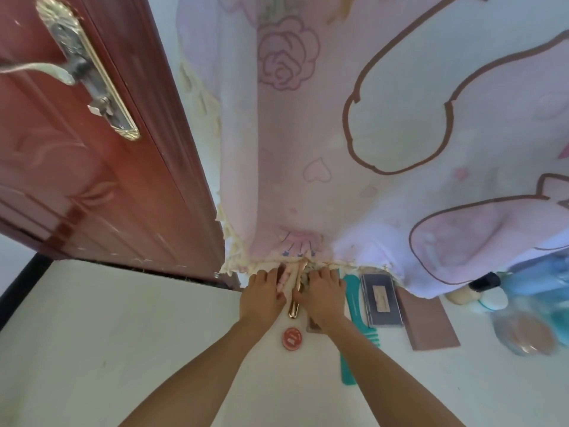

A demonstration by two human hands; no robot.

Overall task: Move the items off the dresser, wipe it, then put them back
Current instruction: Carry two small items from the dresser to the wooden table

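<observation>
Close together, left hand (261,296) and right hand (324,295) flank a gold tube (293,309), grip unclear; red tin (292,338) label illegible.

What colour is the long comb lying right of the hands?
Teal; the long plastic comb shows best in the head view.

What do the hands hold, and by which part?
The left hand seems to pinch a pink tube, the right hand a gold tube, each near its middle; the fingers hide the exact grip.
</observation>
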